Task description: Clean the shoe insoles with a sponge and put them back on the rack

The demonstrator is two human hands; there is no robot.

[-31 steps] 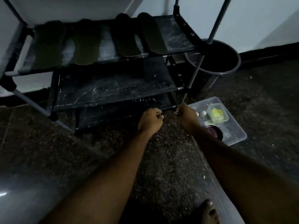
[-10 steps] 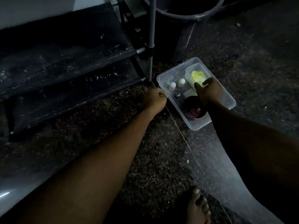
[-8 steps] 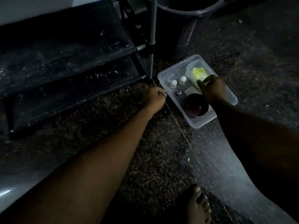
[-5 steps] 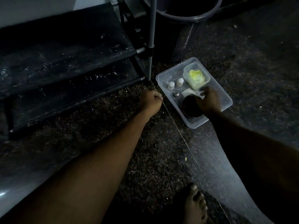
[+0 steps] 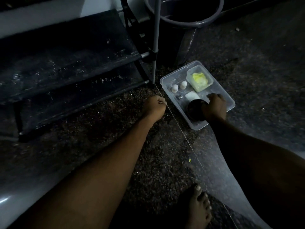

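Gloom covers much of the head view, which looks down on a dark speckled floor (image 5: 156, 162). The shoe rack (image 5: 69, 63) stands at upper left with two dusty black shelves showing, and its grey corner pole (image 5: 156, 38) comes down to the floor. Behind the pole sits a dark bucket (image 5: 203, 23) with a grey rim.

Just right of the pole's foot, a clear plastic tub (image 5: 165, 80) lies on the floor. In its far corner a smaller clear container (image 5: 189, 74) holds a crumpled yellow piece (image 5: 198, 79). Beside that stand two small white bottles (image 5: 179, 86), with a small metal cap (image 5: 180, 97) and a white block (image 5: 192, 96) nearer the person. A dark round bowl (image 5: 194, 109) fills the tub's near end.

The right hand (image 5: 214, 107) is inside the tub, lying over the bowl's right rim. Its fingers (image 5: 212, 96) are bent downward, but the dim light hides whether they clamp on the bowl or on anything else.

The left hand (image 5: 154, 104) hangs just left of the tub, near the pole's foot, with its fingers curled tight into a fist and nothing seen in it.

A bare foot (image 5: 199, 207) rests on the floor at the bottom edge.
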